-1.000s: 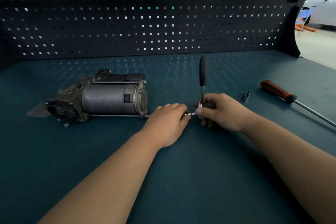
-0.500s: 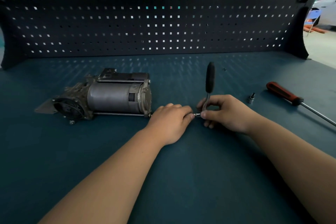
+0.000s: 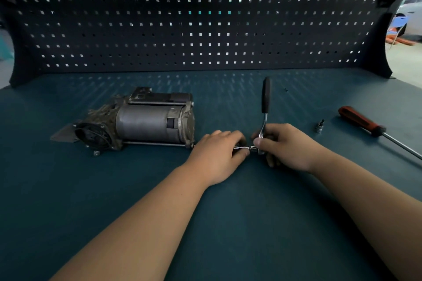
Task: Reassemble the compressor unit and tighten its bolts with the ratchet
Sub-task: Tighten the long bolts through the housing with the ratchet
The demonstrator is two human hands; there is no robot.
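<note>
Two bare hands meet at one black-handled chrome ratchet, just right of one grey metal compressor unit lying on its side on the teal benchtop.

Curled fingers of the right hand grip the ratchet's head and hide most of it, while the handle points away toward the dark perforated pegboard. The left hand, knuckles up and fingers bent, pinches one thin silver rod that runs from the ratchet head; its far end is hidden under that hand, so whether it reaches the compressor cannot be told. To the right lie one small steel socket and one red-and-black-handled screwdriver, its shaft cut off by the frame edge.
</note>
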